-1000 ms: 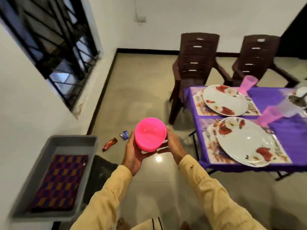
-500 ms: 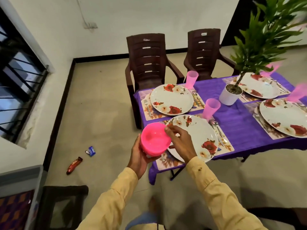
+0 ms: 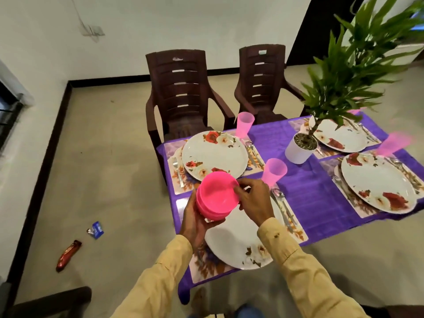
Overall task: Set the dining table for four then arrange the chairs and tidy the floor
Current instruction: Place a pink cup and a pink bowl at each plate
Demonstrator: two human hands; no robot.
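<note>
L hand (image 3: 195,222) cups bowls (image 3: 214,199), R hand (image 3: 253,203) pinches rim.

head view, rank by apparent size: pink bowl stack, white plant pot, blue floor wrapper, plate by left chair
1. plate by left chair
2. pink bowl stack, held nearer the camera
3. white plant pot
4. blue wrapper

The gripped pink bowls (image 3: 216,196) look smooth plastic, the floral plate (image 3: 238,244) beneath them glossy, the purple tablecloth (image 3: 309,198) beyond faintly shiny cloth.

I see dim, even indoor light, soft shadows under the brown plastic chairs (image 3: 183,92), blurred green plant leaves (image 3: 358,65) and curved wide-angle edges.
</note>
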